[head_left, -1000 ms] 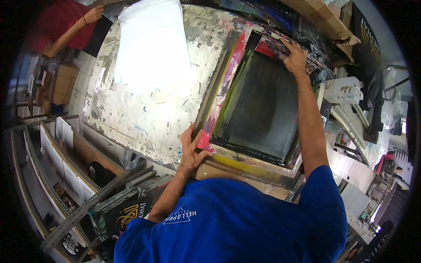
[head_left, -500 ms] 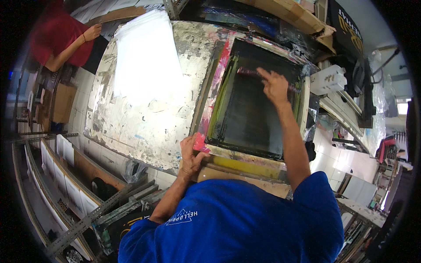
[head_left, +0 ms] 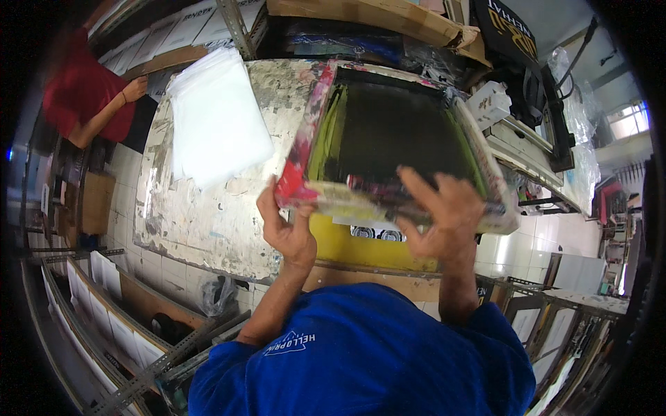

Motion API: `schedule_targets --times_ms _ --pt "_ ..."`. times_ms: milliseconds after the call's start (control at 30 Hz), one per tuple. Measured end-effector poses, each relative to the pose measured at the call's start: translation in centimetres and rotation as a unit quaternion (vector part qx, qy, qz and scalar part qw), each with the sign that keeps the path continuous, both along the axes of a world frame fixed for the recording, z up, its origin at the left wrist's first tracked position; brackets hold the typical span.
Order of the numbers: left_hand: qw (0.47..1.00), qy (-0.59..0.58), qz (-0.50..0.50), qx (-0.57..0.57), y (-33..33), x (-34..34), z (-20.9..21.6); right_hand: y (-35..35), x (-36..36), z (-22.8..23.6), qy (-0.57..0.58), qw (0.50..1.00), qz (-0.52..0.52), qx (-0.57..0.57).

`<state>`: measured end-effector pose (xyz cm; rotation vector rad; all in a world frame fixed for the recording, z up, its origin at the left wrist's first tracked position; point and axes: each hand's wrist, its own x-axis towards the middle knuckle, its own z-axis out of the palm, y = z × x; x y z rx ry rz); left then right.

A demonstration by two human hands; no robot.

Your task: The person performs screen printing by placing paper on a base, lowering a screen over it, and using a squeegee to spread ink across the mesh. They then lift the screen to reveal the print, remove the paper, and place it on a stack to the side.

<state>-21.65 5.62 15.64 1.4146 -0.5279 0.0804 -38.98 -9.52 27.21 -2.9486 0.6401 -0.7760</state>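
One blue shirt, worn, is seen nearest. One left hand: its fingers are closed on the near left corner of a wooden frame, which is stained pink and red there. One right hand, blurred: its fingers are spread over the near right part of the frame, beside a dark bar with reddish marks; whether the bar is gripped cannot be told. The frame, fitted with black mesh edged in yellow-green, is placed on the right side of the work area, its near edge held tilted above a yellow board. Under that edge, a white sheet printed with two round dark designs is partly exposed. One bench, pale and paint-flecked, is extended to the left. On it, beyond the left hand and well apart from the frame, a stack of white sheets is laid slightly askew. One white container is placed past the frame's far right corner. Farther back, a torn cardboard box is stored. At far left, a co-worker in a red shirt is partly seen.
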Motion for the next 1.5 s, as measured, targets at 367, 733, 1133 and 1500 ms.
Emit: schedule_targets --times_ms 367,733,1133,1500 --pt "0.96 -0.098 -0.107 0.241 -21.3 12.1 -11.2 -12.6 6.2 12.0 -0.061 0.996 0.05 0.051" --pt "0.92 -0.06 -0.171 0.347 -25.9 13.7 -18.6 -11.8 8.0 14.4 -0.137 0.978 0.135 0.077" --pt "0.99 0.04 0.037 0.129 -9.5 21.9 -13.6 -15.6 7.9 13.3 -0.064 0.993 0.059 0.074" --pt "0.925 0.038 0.337 0.173 17.3 31.5 -16.3 -17.4 7.4 11.4 -0.099 0.987 0.083 0.091"
